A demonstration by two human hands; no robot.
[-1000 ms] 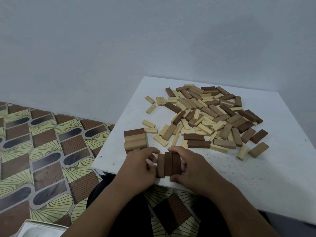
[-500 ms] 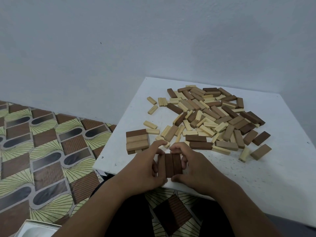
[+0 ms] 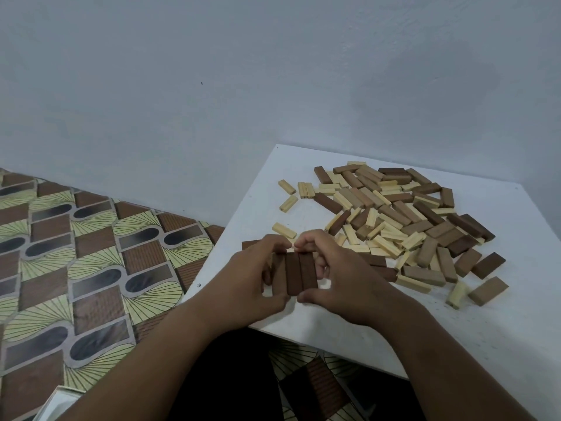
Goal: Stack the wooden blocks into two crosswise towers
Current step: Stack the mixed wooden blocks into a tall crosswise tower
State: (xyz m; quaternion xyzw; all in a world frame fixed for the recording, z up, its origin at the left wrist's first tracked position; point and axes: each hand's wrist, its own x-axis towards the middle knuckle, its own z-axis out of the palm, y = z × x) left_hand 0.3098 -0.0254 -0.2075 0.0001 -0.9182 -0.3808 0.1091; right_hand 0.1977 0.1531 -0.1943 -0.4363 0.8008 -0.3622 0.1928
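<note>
1. The white table (image 3: 455,329) has its near edge running from 9 o'clock down toward 5 o'clock. Bare tabletop lies at 4 o'clock of the hands. The wall backs its far side.
2. The three brown blocks (image 3: 294,273) sit side by side near that near edge, long axes pointing from 6 to 12 o'clock.
3. The left hand (image 3: 252,281) and right hand (image 3: 337,278) both grip this row, fingers curled over its far ends and thumbs at the near ends.
4. The loose block pile (image 3: 403,214) spreads at 1 to 2 o'clock of the hands.
5. No readable writing shows.
</note>
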